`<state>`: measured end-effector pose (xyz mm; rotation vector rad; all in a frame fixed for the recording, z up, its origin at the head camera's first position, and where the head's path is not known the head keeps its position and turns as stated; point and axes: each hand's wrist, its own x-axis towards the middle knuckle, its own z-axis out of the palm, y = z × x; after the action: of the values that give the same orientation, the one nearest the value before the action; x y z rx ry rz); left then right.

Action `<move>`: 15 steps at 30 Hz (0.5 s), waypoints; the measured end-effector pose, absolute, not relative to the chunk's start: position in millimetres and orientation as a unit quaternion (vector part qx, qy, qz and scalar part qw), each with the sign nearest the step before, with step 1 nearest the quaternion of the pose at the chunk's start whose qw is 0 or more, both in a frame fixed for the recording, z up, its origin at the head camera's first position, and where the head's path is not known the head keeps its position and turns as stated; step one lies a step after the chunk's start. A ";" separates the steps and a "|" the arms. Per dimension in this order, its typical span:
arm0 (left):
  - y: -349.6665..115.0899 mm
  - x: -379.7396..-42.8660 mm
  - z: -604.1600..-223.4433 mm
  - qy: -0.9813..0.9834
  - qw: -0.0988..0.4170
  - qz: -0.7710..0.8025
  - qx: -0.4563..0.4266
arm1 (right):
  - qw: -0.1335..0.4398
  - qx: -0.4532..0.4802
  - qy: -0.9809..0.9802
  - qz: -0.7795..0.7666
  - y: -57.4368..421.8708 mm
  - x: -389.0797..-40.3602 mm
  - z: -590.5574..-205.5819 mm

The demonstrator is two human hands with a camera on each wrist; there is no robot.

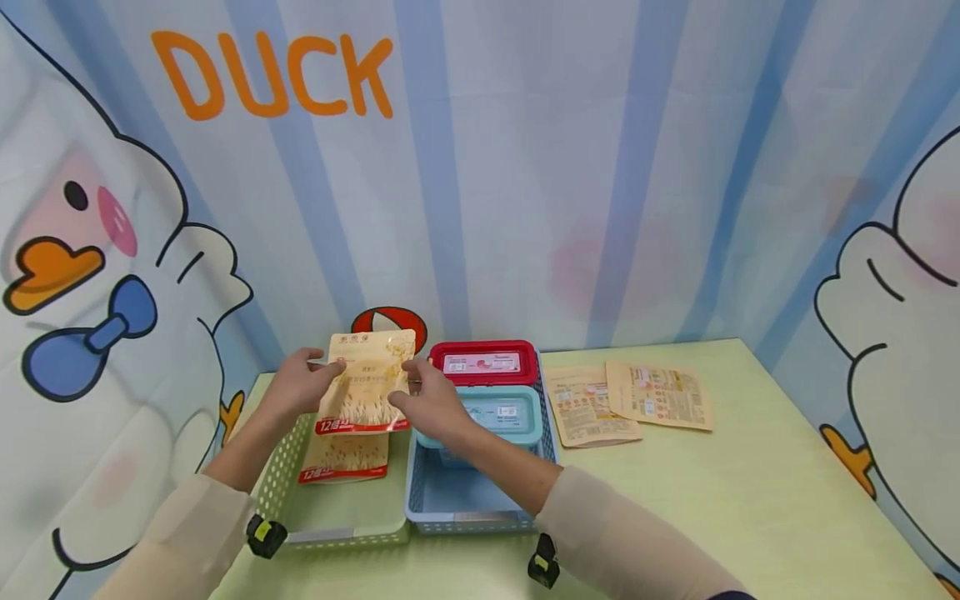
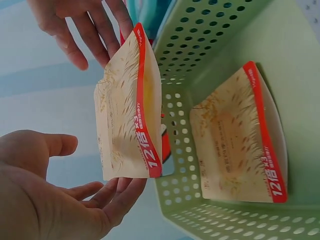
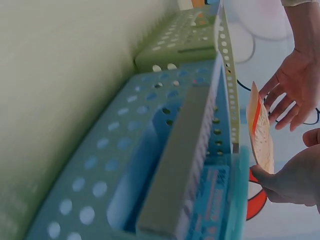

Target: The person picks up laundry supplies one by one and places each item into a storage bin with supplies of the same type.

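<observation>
From the head view I see a cream pouch [image 1: 367, 379] raised over the green basket [image 1: 330, 510], between left hand [image 1: 303, 383] and right hand [image 1: 435, 404]; a second pouch [image 1: 348, 457] lies inside that basket. In the left wrist view, the left hand is loosely open, thumb clear of the cream pouch, fingers at its edge. In the right wrist view the right hand, partly cut off, seems likewise unclenched, touching the opposite edge.

Right grip [image 3: 292, 175]: at pouch [image 3: 261, 132] | left grip [image 3: 295, 82]: fingers spread | blue basket [image 3: 95, 172]: below

The head view is bright and evenly lit, shadows faint on the worktop [image 1: 757, 500], edges stretched, small print on the raised packet [image 1: 367, 392] soft. Both wrist views look dimmer; the right one blurs the blue basket's [image 3: 114, 152] near end.
</observation>
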<state>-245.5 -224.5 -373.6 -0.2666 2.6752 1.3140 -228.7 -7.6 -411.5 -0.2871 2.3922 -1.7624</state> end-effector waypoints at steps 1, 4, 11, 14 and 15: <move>-225.4 -245.5 -376.0 0.891 0.076 0.438 -0.091 | 0.079 -0.096 0.800 -0.587 -9.9 -228.3 -413.7; -228.0 -245.8 -381.4 0.893 0.080 0.432 -0.093 | 0.081 -0.095 0.800 -0.586 -16.1 -226.3 -417.7; -231.2 -248.7 -392.1 0.901 0.092 0.409 -0.109 | 0.097 -0.071 0.792 -0.599 -32.2 -220.5 -417.6; -232.6 -251.0 -396.6 0.899 0.101 0.409 -0.120 | 0.097 -0.054 0.793 -0.599 -41.7 -217.1 -415.4; -232.8 -252.1 -398.5 0.899 0.104 0.407 -0.124 | 0.096 -0.050 0.795 -0.596 -44.2 -216.0 -414.6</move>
<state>-252.1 -232.8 -398.5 -0.3653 2.6517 1.2017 -216.0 -44.2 -414.6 -0.1476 2.3568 -1.7668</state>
